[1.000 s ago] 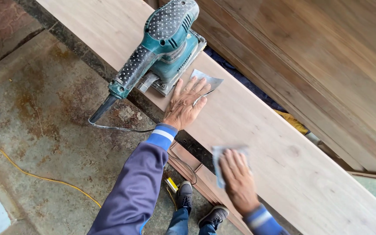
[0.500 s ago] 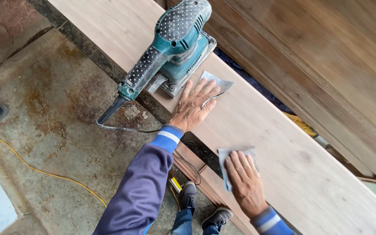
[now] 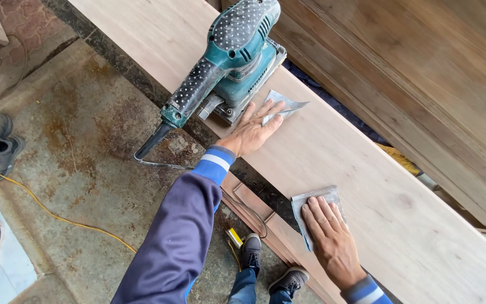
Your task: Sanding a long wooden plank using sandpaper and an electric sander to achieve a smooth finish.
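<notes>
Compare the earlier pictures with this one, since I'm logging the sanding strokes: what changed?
The right hand slid its grey sandpaper sheet along the plank, away from the sander. The left hand stayed flat on the other sheet beside the sander.

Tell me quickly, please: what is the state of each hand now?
Left hand: open, fingers flat on a sandpaper sheet beside the sander.
Right hand: open, palm down, pressing a grey sandpaper piece on the board.

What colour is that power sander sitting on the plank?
The sander is teal with a black, white-dotted grip, seen in the head view.
</notes>
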